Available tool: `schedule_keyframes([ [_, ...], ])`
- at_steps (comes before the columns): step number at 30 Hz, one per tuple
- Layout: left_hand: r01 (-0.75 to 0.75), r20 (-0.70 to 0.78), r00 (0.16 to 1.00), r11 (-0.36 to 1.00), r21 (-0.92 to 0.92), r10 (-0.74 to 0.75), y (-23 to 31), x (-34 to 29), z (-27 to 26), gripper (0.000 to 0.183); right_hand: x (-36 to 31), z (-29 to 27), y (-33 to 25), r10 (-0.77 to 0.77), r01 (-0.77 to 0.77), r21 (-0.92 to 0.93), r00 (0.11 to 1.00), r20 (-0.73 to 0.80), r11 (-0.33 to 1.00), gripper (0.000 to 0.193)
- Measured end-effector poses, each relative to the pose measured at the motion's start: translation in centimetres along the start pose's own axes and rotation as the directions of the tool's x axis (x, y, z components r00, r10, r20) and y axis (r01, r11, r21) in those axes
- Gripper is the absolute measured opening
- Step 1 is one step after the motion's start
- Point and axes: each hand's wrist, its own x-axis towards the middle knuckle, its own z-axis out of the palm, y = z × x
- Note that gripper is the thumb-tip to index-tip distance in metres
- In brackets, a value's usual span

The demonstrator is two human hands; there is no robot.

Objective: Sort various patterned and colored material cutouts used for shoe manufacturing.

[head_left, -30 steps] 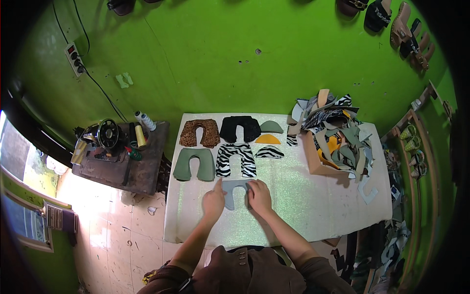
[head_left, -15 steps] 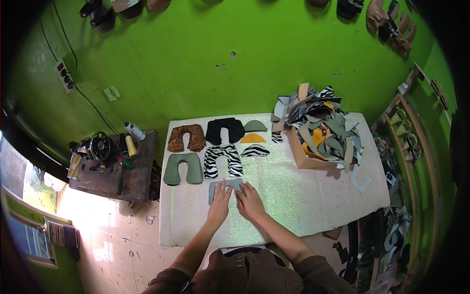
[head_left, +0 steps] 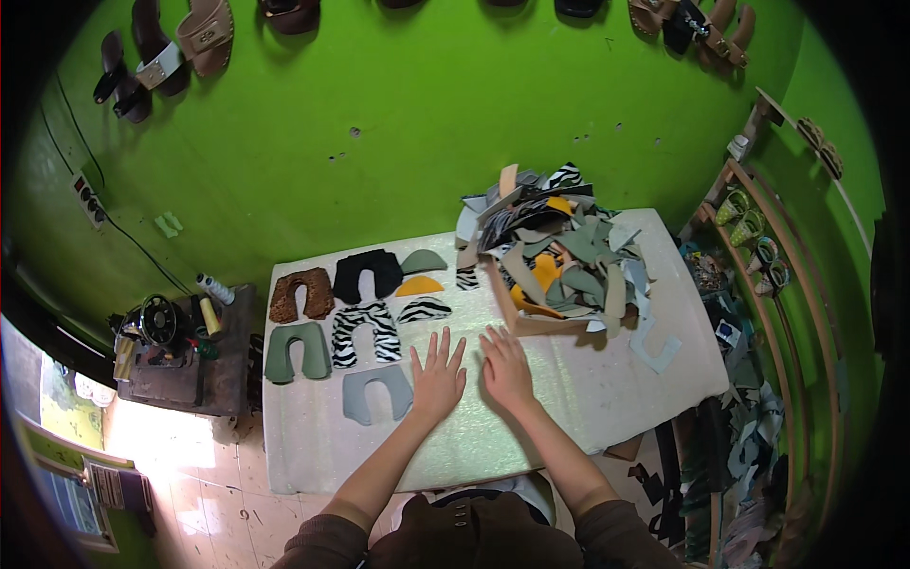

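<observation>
My left hand (head_left: 439, 377) has its fingers spread over the white table (head_left: 445, 455), just right of a light grey U-shaped piece (head_left: 377, 394). My right hand (head_left: 507, 366) is beside it, fingers apart and holding nothing, close to the front of a box (head_left: 550, 326) heaped with scraps. Other U-shaped pieces lie to the left: brown spotted (head_left: 301, 294), black (head_left: 368, 275), green (head_left: 298, 352) and zebra-striped (head_left: 366, 334). Next to them are half-round pieces in green (head_left: 424, 261), yellow (head_left: 420, 286) and zebra print (head_left: 425, 309).
A sewing machine (head_left: 159, 321) and thread spools (head_left: 216, 289) stand on a dark side table (head_left: 190, 379) at left. Sandals (head_left: 206, 38) hang on the green wall. A wooden rack (head_left: 758, 332) with footwear and more scraps is at right. A pale cut-out (head_left: 654, 347) lies right of the box.
Both hands have left the grey piece and moved right, fingers now spreading. The grey piece lies uncovered in its U shape. The whole view has shifted, with the table further left.
</observation>
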Motion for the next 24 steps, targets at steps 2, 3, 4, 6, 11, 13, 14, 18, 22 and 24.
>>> schedule_keyframes([
  [2,-0.024,-0.002,1.000,1.000,0.015,0.024,2.0,2.1,0.2,0.056,0.6,-2.2,2.9,0.036,-0.034,0.034,0.997,-0.074,0.999,0.037],
  [3,-0.043,-0.016,0.999,0.999,0.016,0.043,3.0,3.0,0.3,0.056,0.9,-3.2,4.3,0.044,-0.042,0.020,0.993,-0.107,0.999,0.035],
  [4,-0.061,-0.031,0.998,0.998,0.017,0.062,4.1,3.9,0.3,0.055,1.3,-4.1,5.7,0.038,-0.036,0.021,0.994,-0.105,0.999,0.035],
  [6,-0.055,-0.036,0.998,0.998,-0.003,0.055,6.2,5.7,0.8,0.055,1.7,-5.8,8.2,0.063,-0.058,0.036,0.984,-0.166,0.998,0.032],
  [11,-0.028,-0.071,0.997,0.999,-0.039,0.025,10.4,10.2,2.4,0.055,3.5,-8.4,13.0,0.039,-0.045,-0.044,0.991,-0.125,0.998,0.028],
  [13,-0.023,-0.090,0.996,0.998,-0.057,0.018,11.6,11.8,3.2,0.053,4.6,-8.5,15.0,0.049,-0.059,-0.087,0.992,-0.114,0.994,0.028],
  [14,-0.013,-0.085,0.996,0.998,-0.059,0.008,12.1,12.4,3.5,0.053,4.9,-8.4,15.9,0.064,-0.076,-0.121,0.993,-0.102,0.990,0.028],
  [18,-0.011,-0.110,0.994,1.000,-0.023,0.008,13.3,14.3,4.1,0.051,6.4,-8.3,18.3,0.107,-0.108,-0.301,0.994,-0.021,0.947,0.028],
  [22,-0.028,-0.098,0.995,1.000,-0.005,0.028,13.6,15.3,4.0,0.051,7.3,-9.1,19.0,0.211,-0.158,-0.337,0.969,0.128,0.928,0.018],
  [24,-0.017,-0.100,0.995,1.000,-0.001,0.017,13.4,15.7,3.7,0.050,8.0,-10.0,19.1,0.206,-0.156,-0.307,0.969,0.137,0.939,0.016],
])
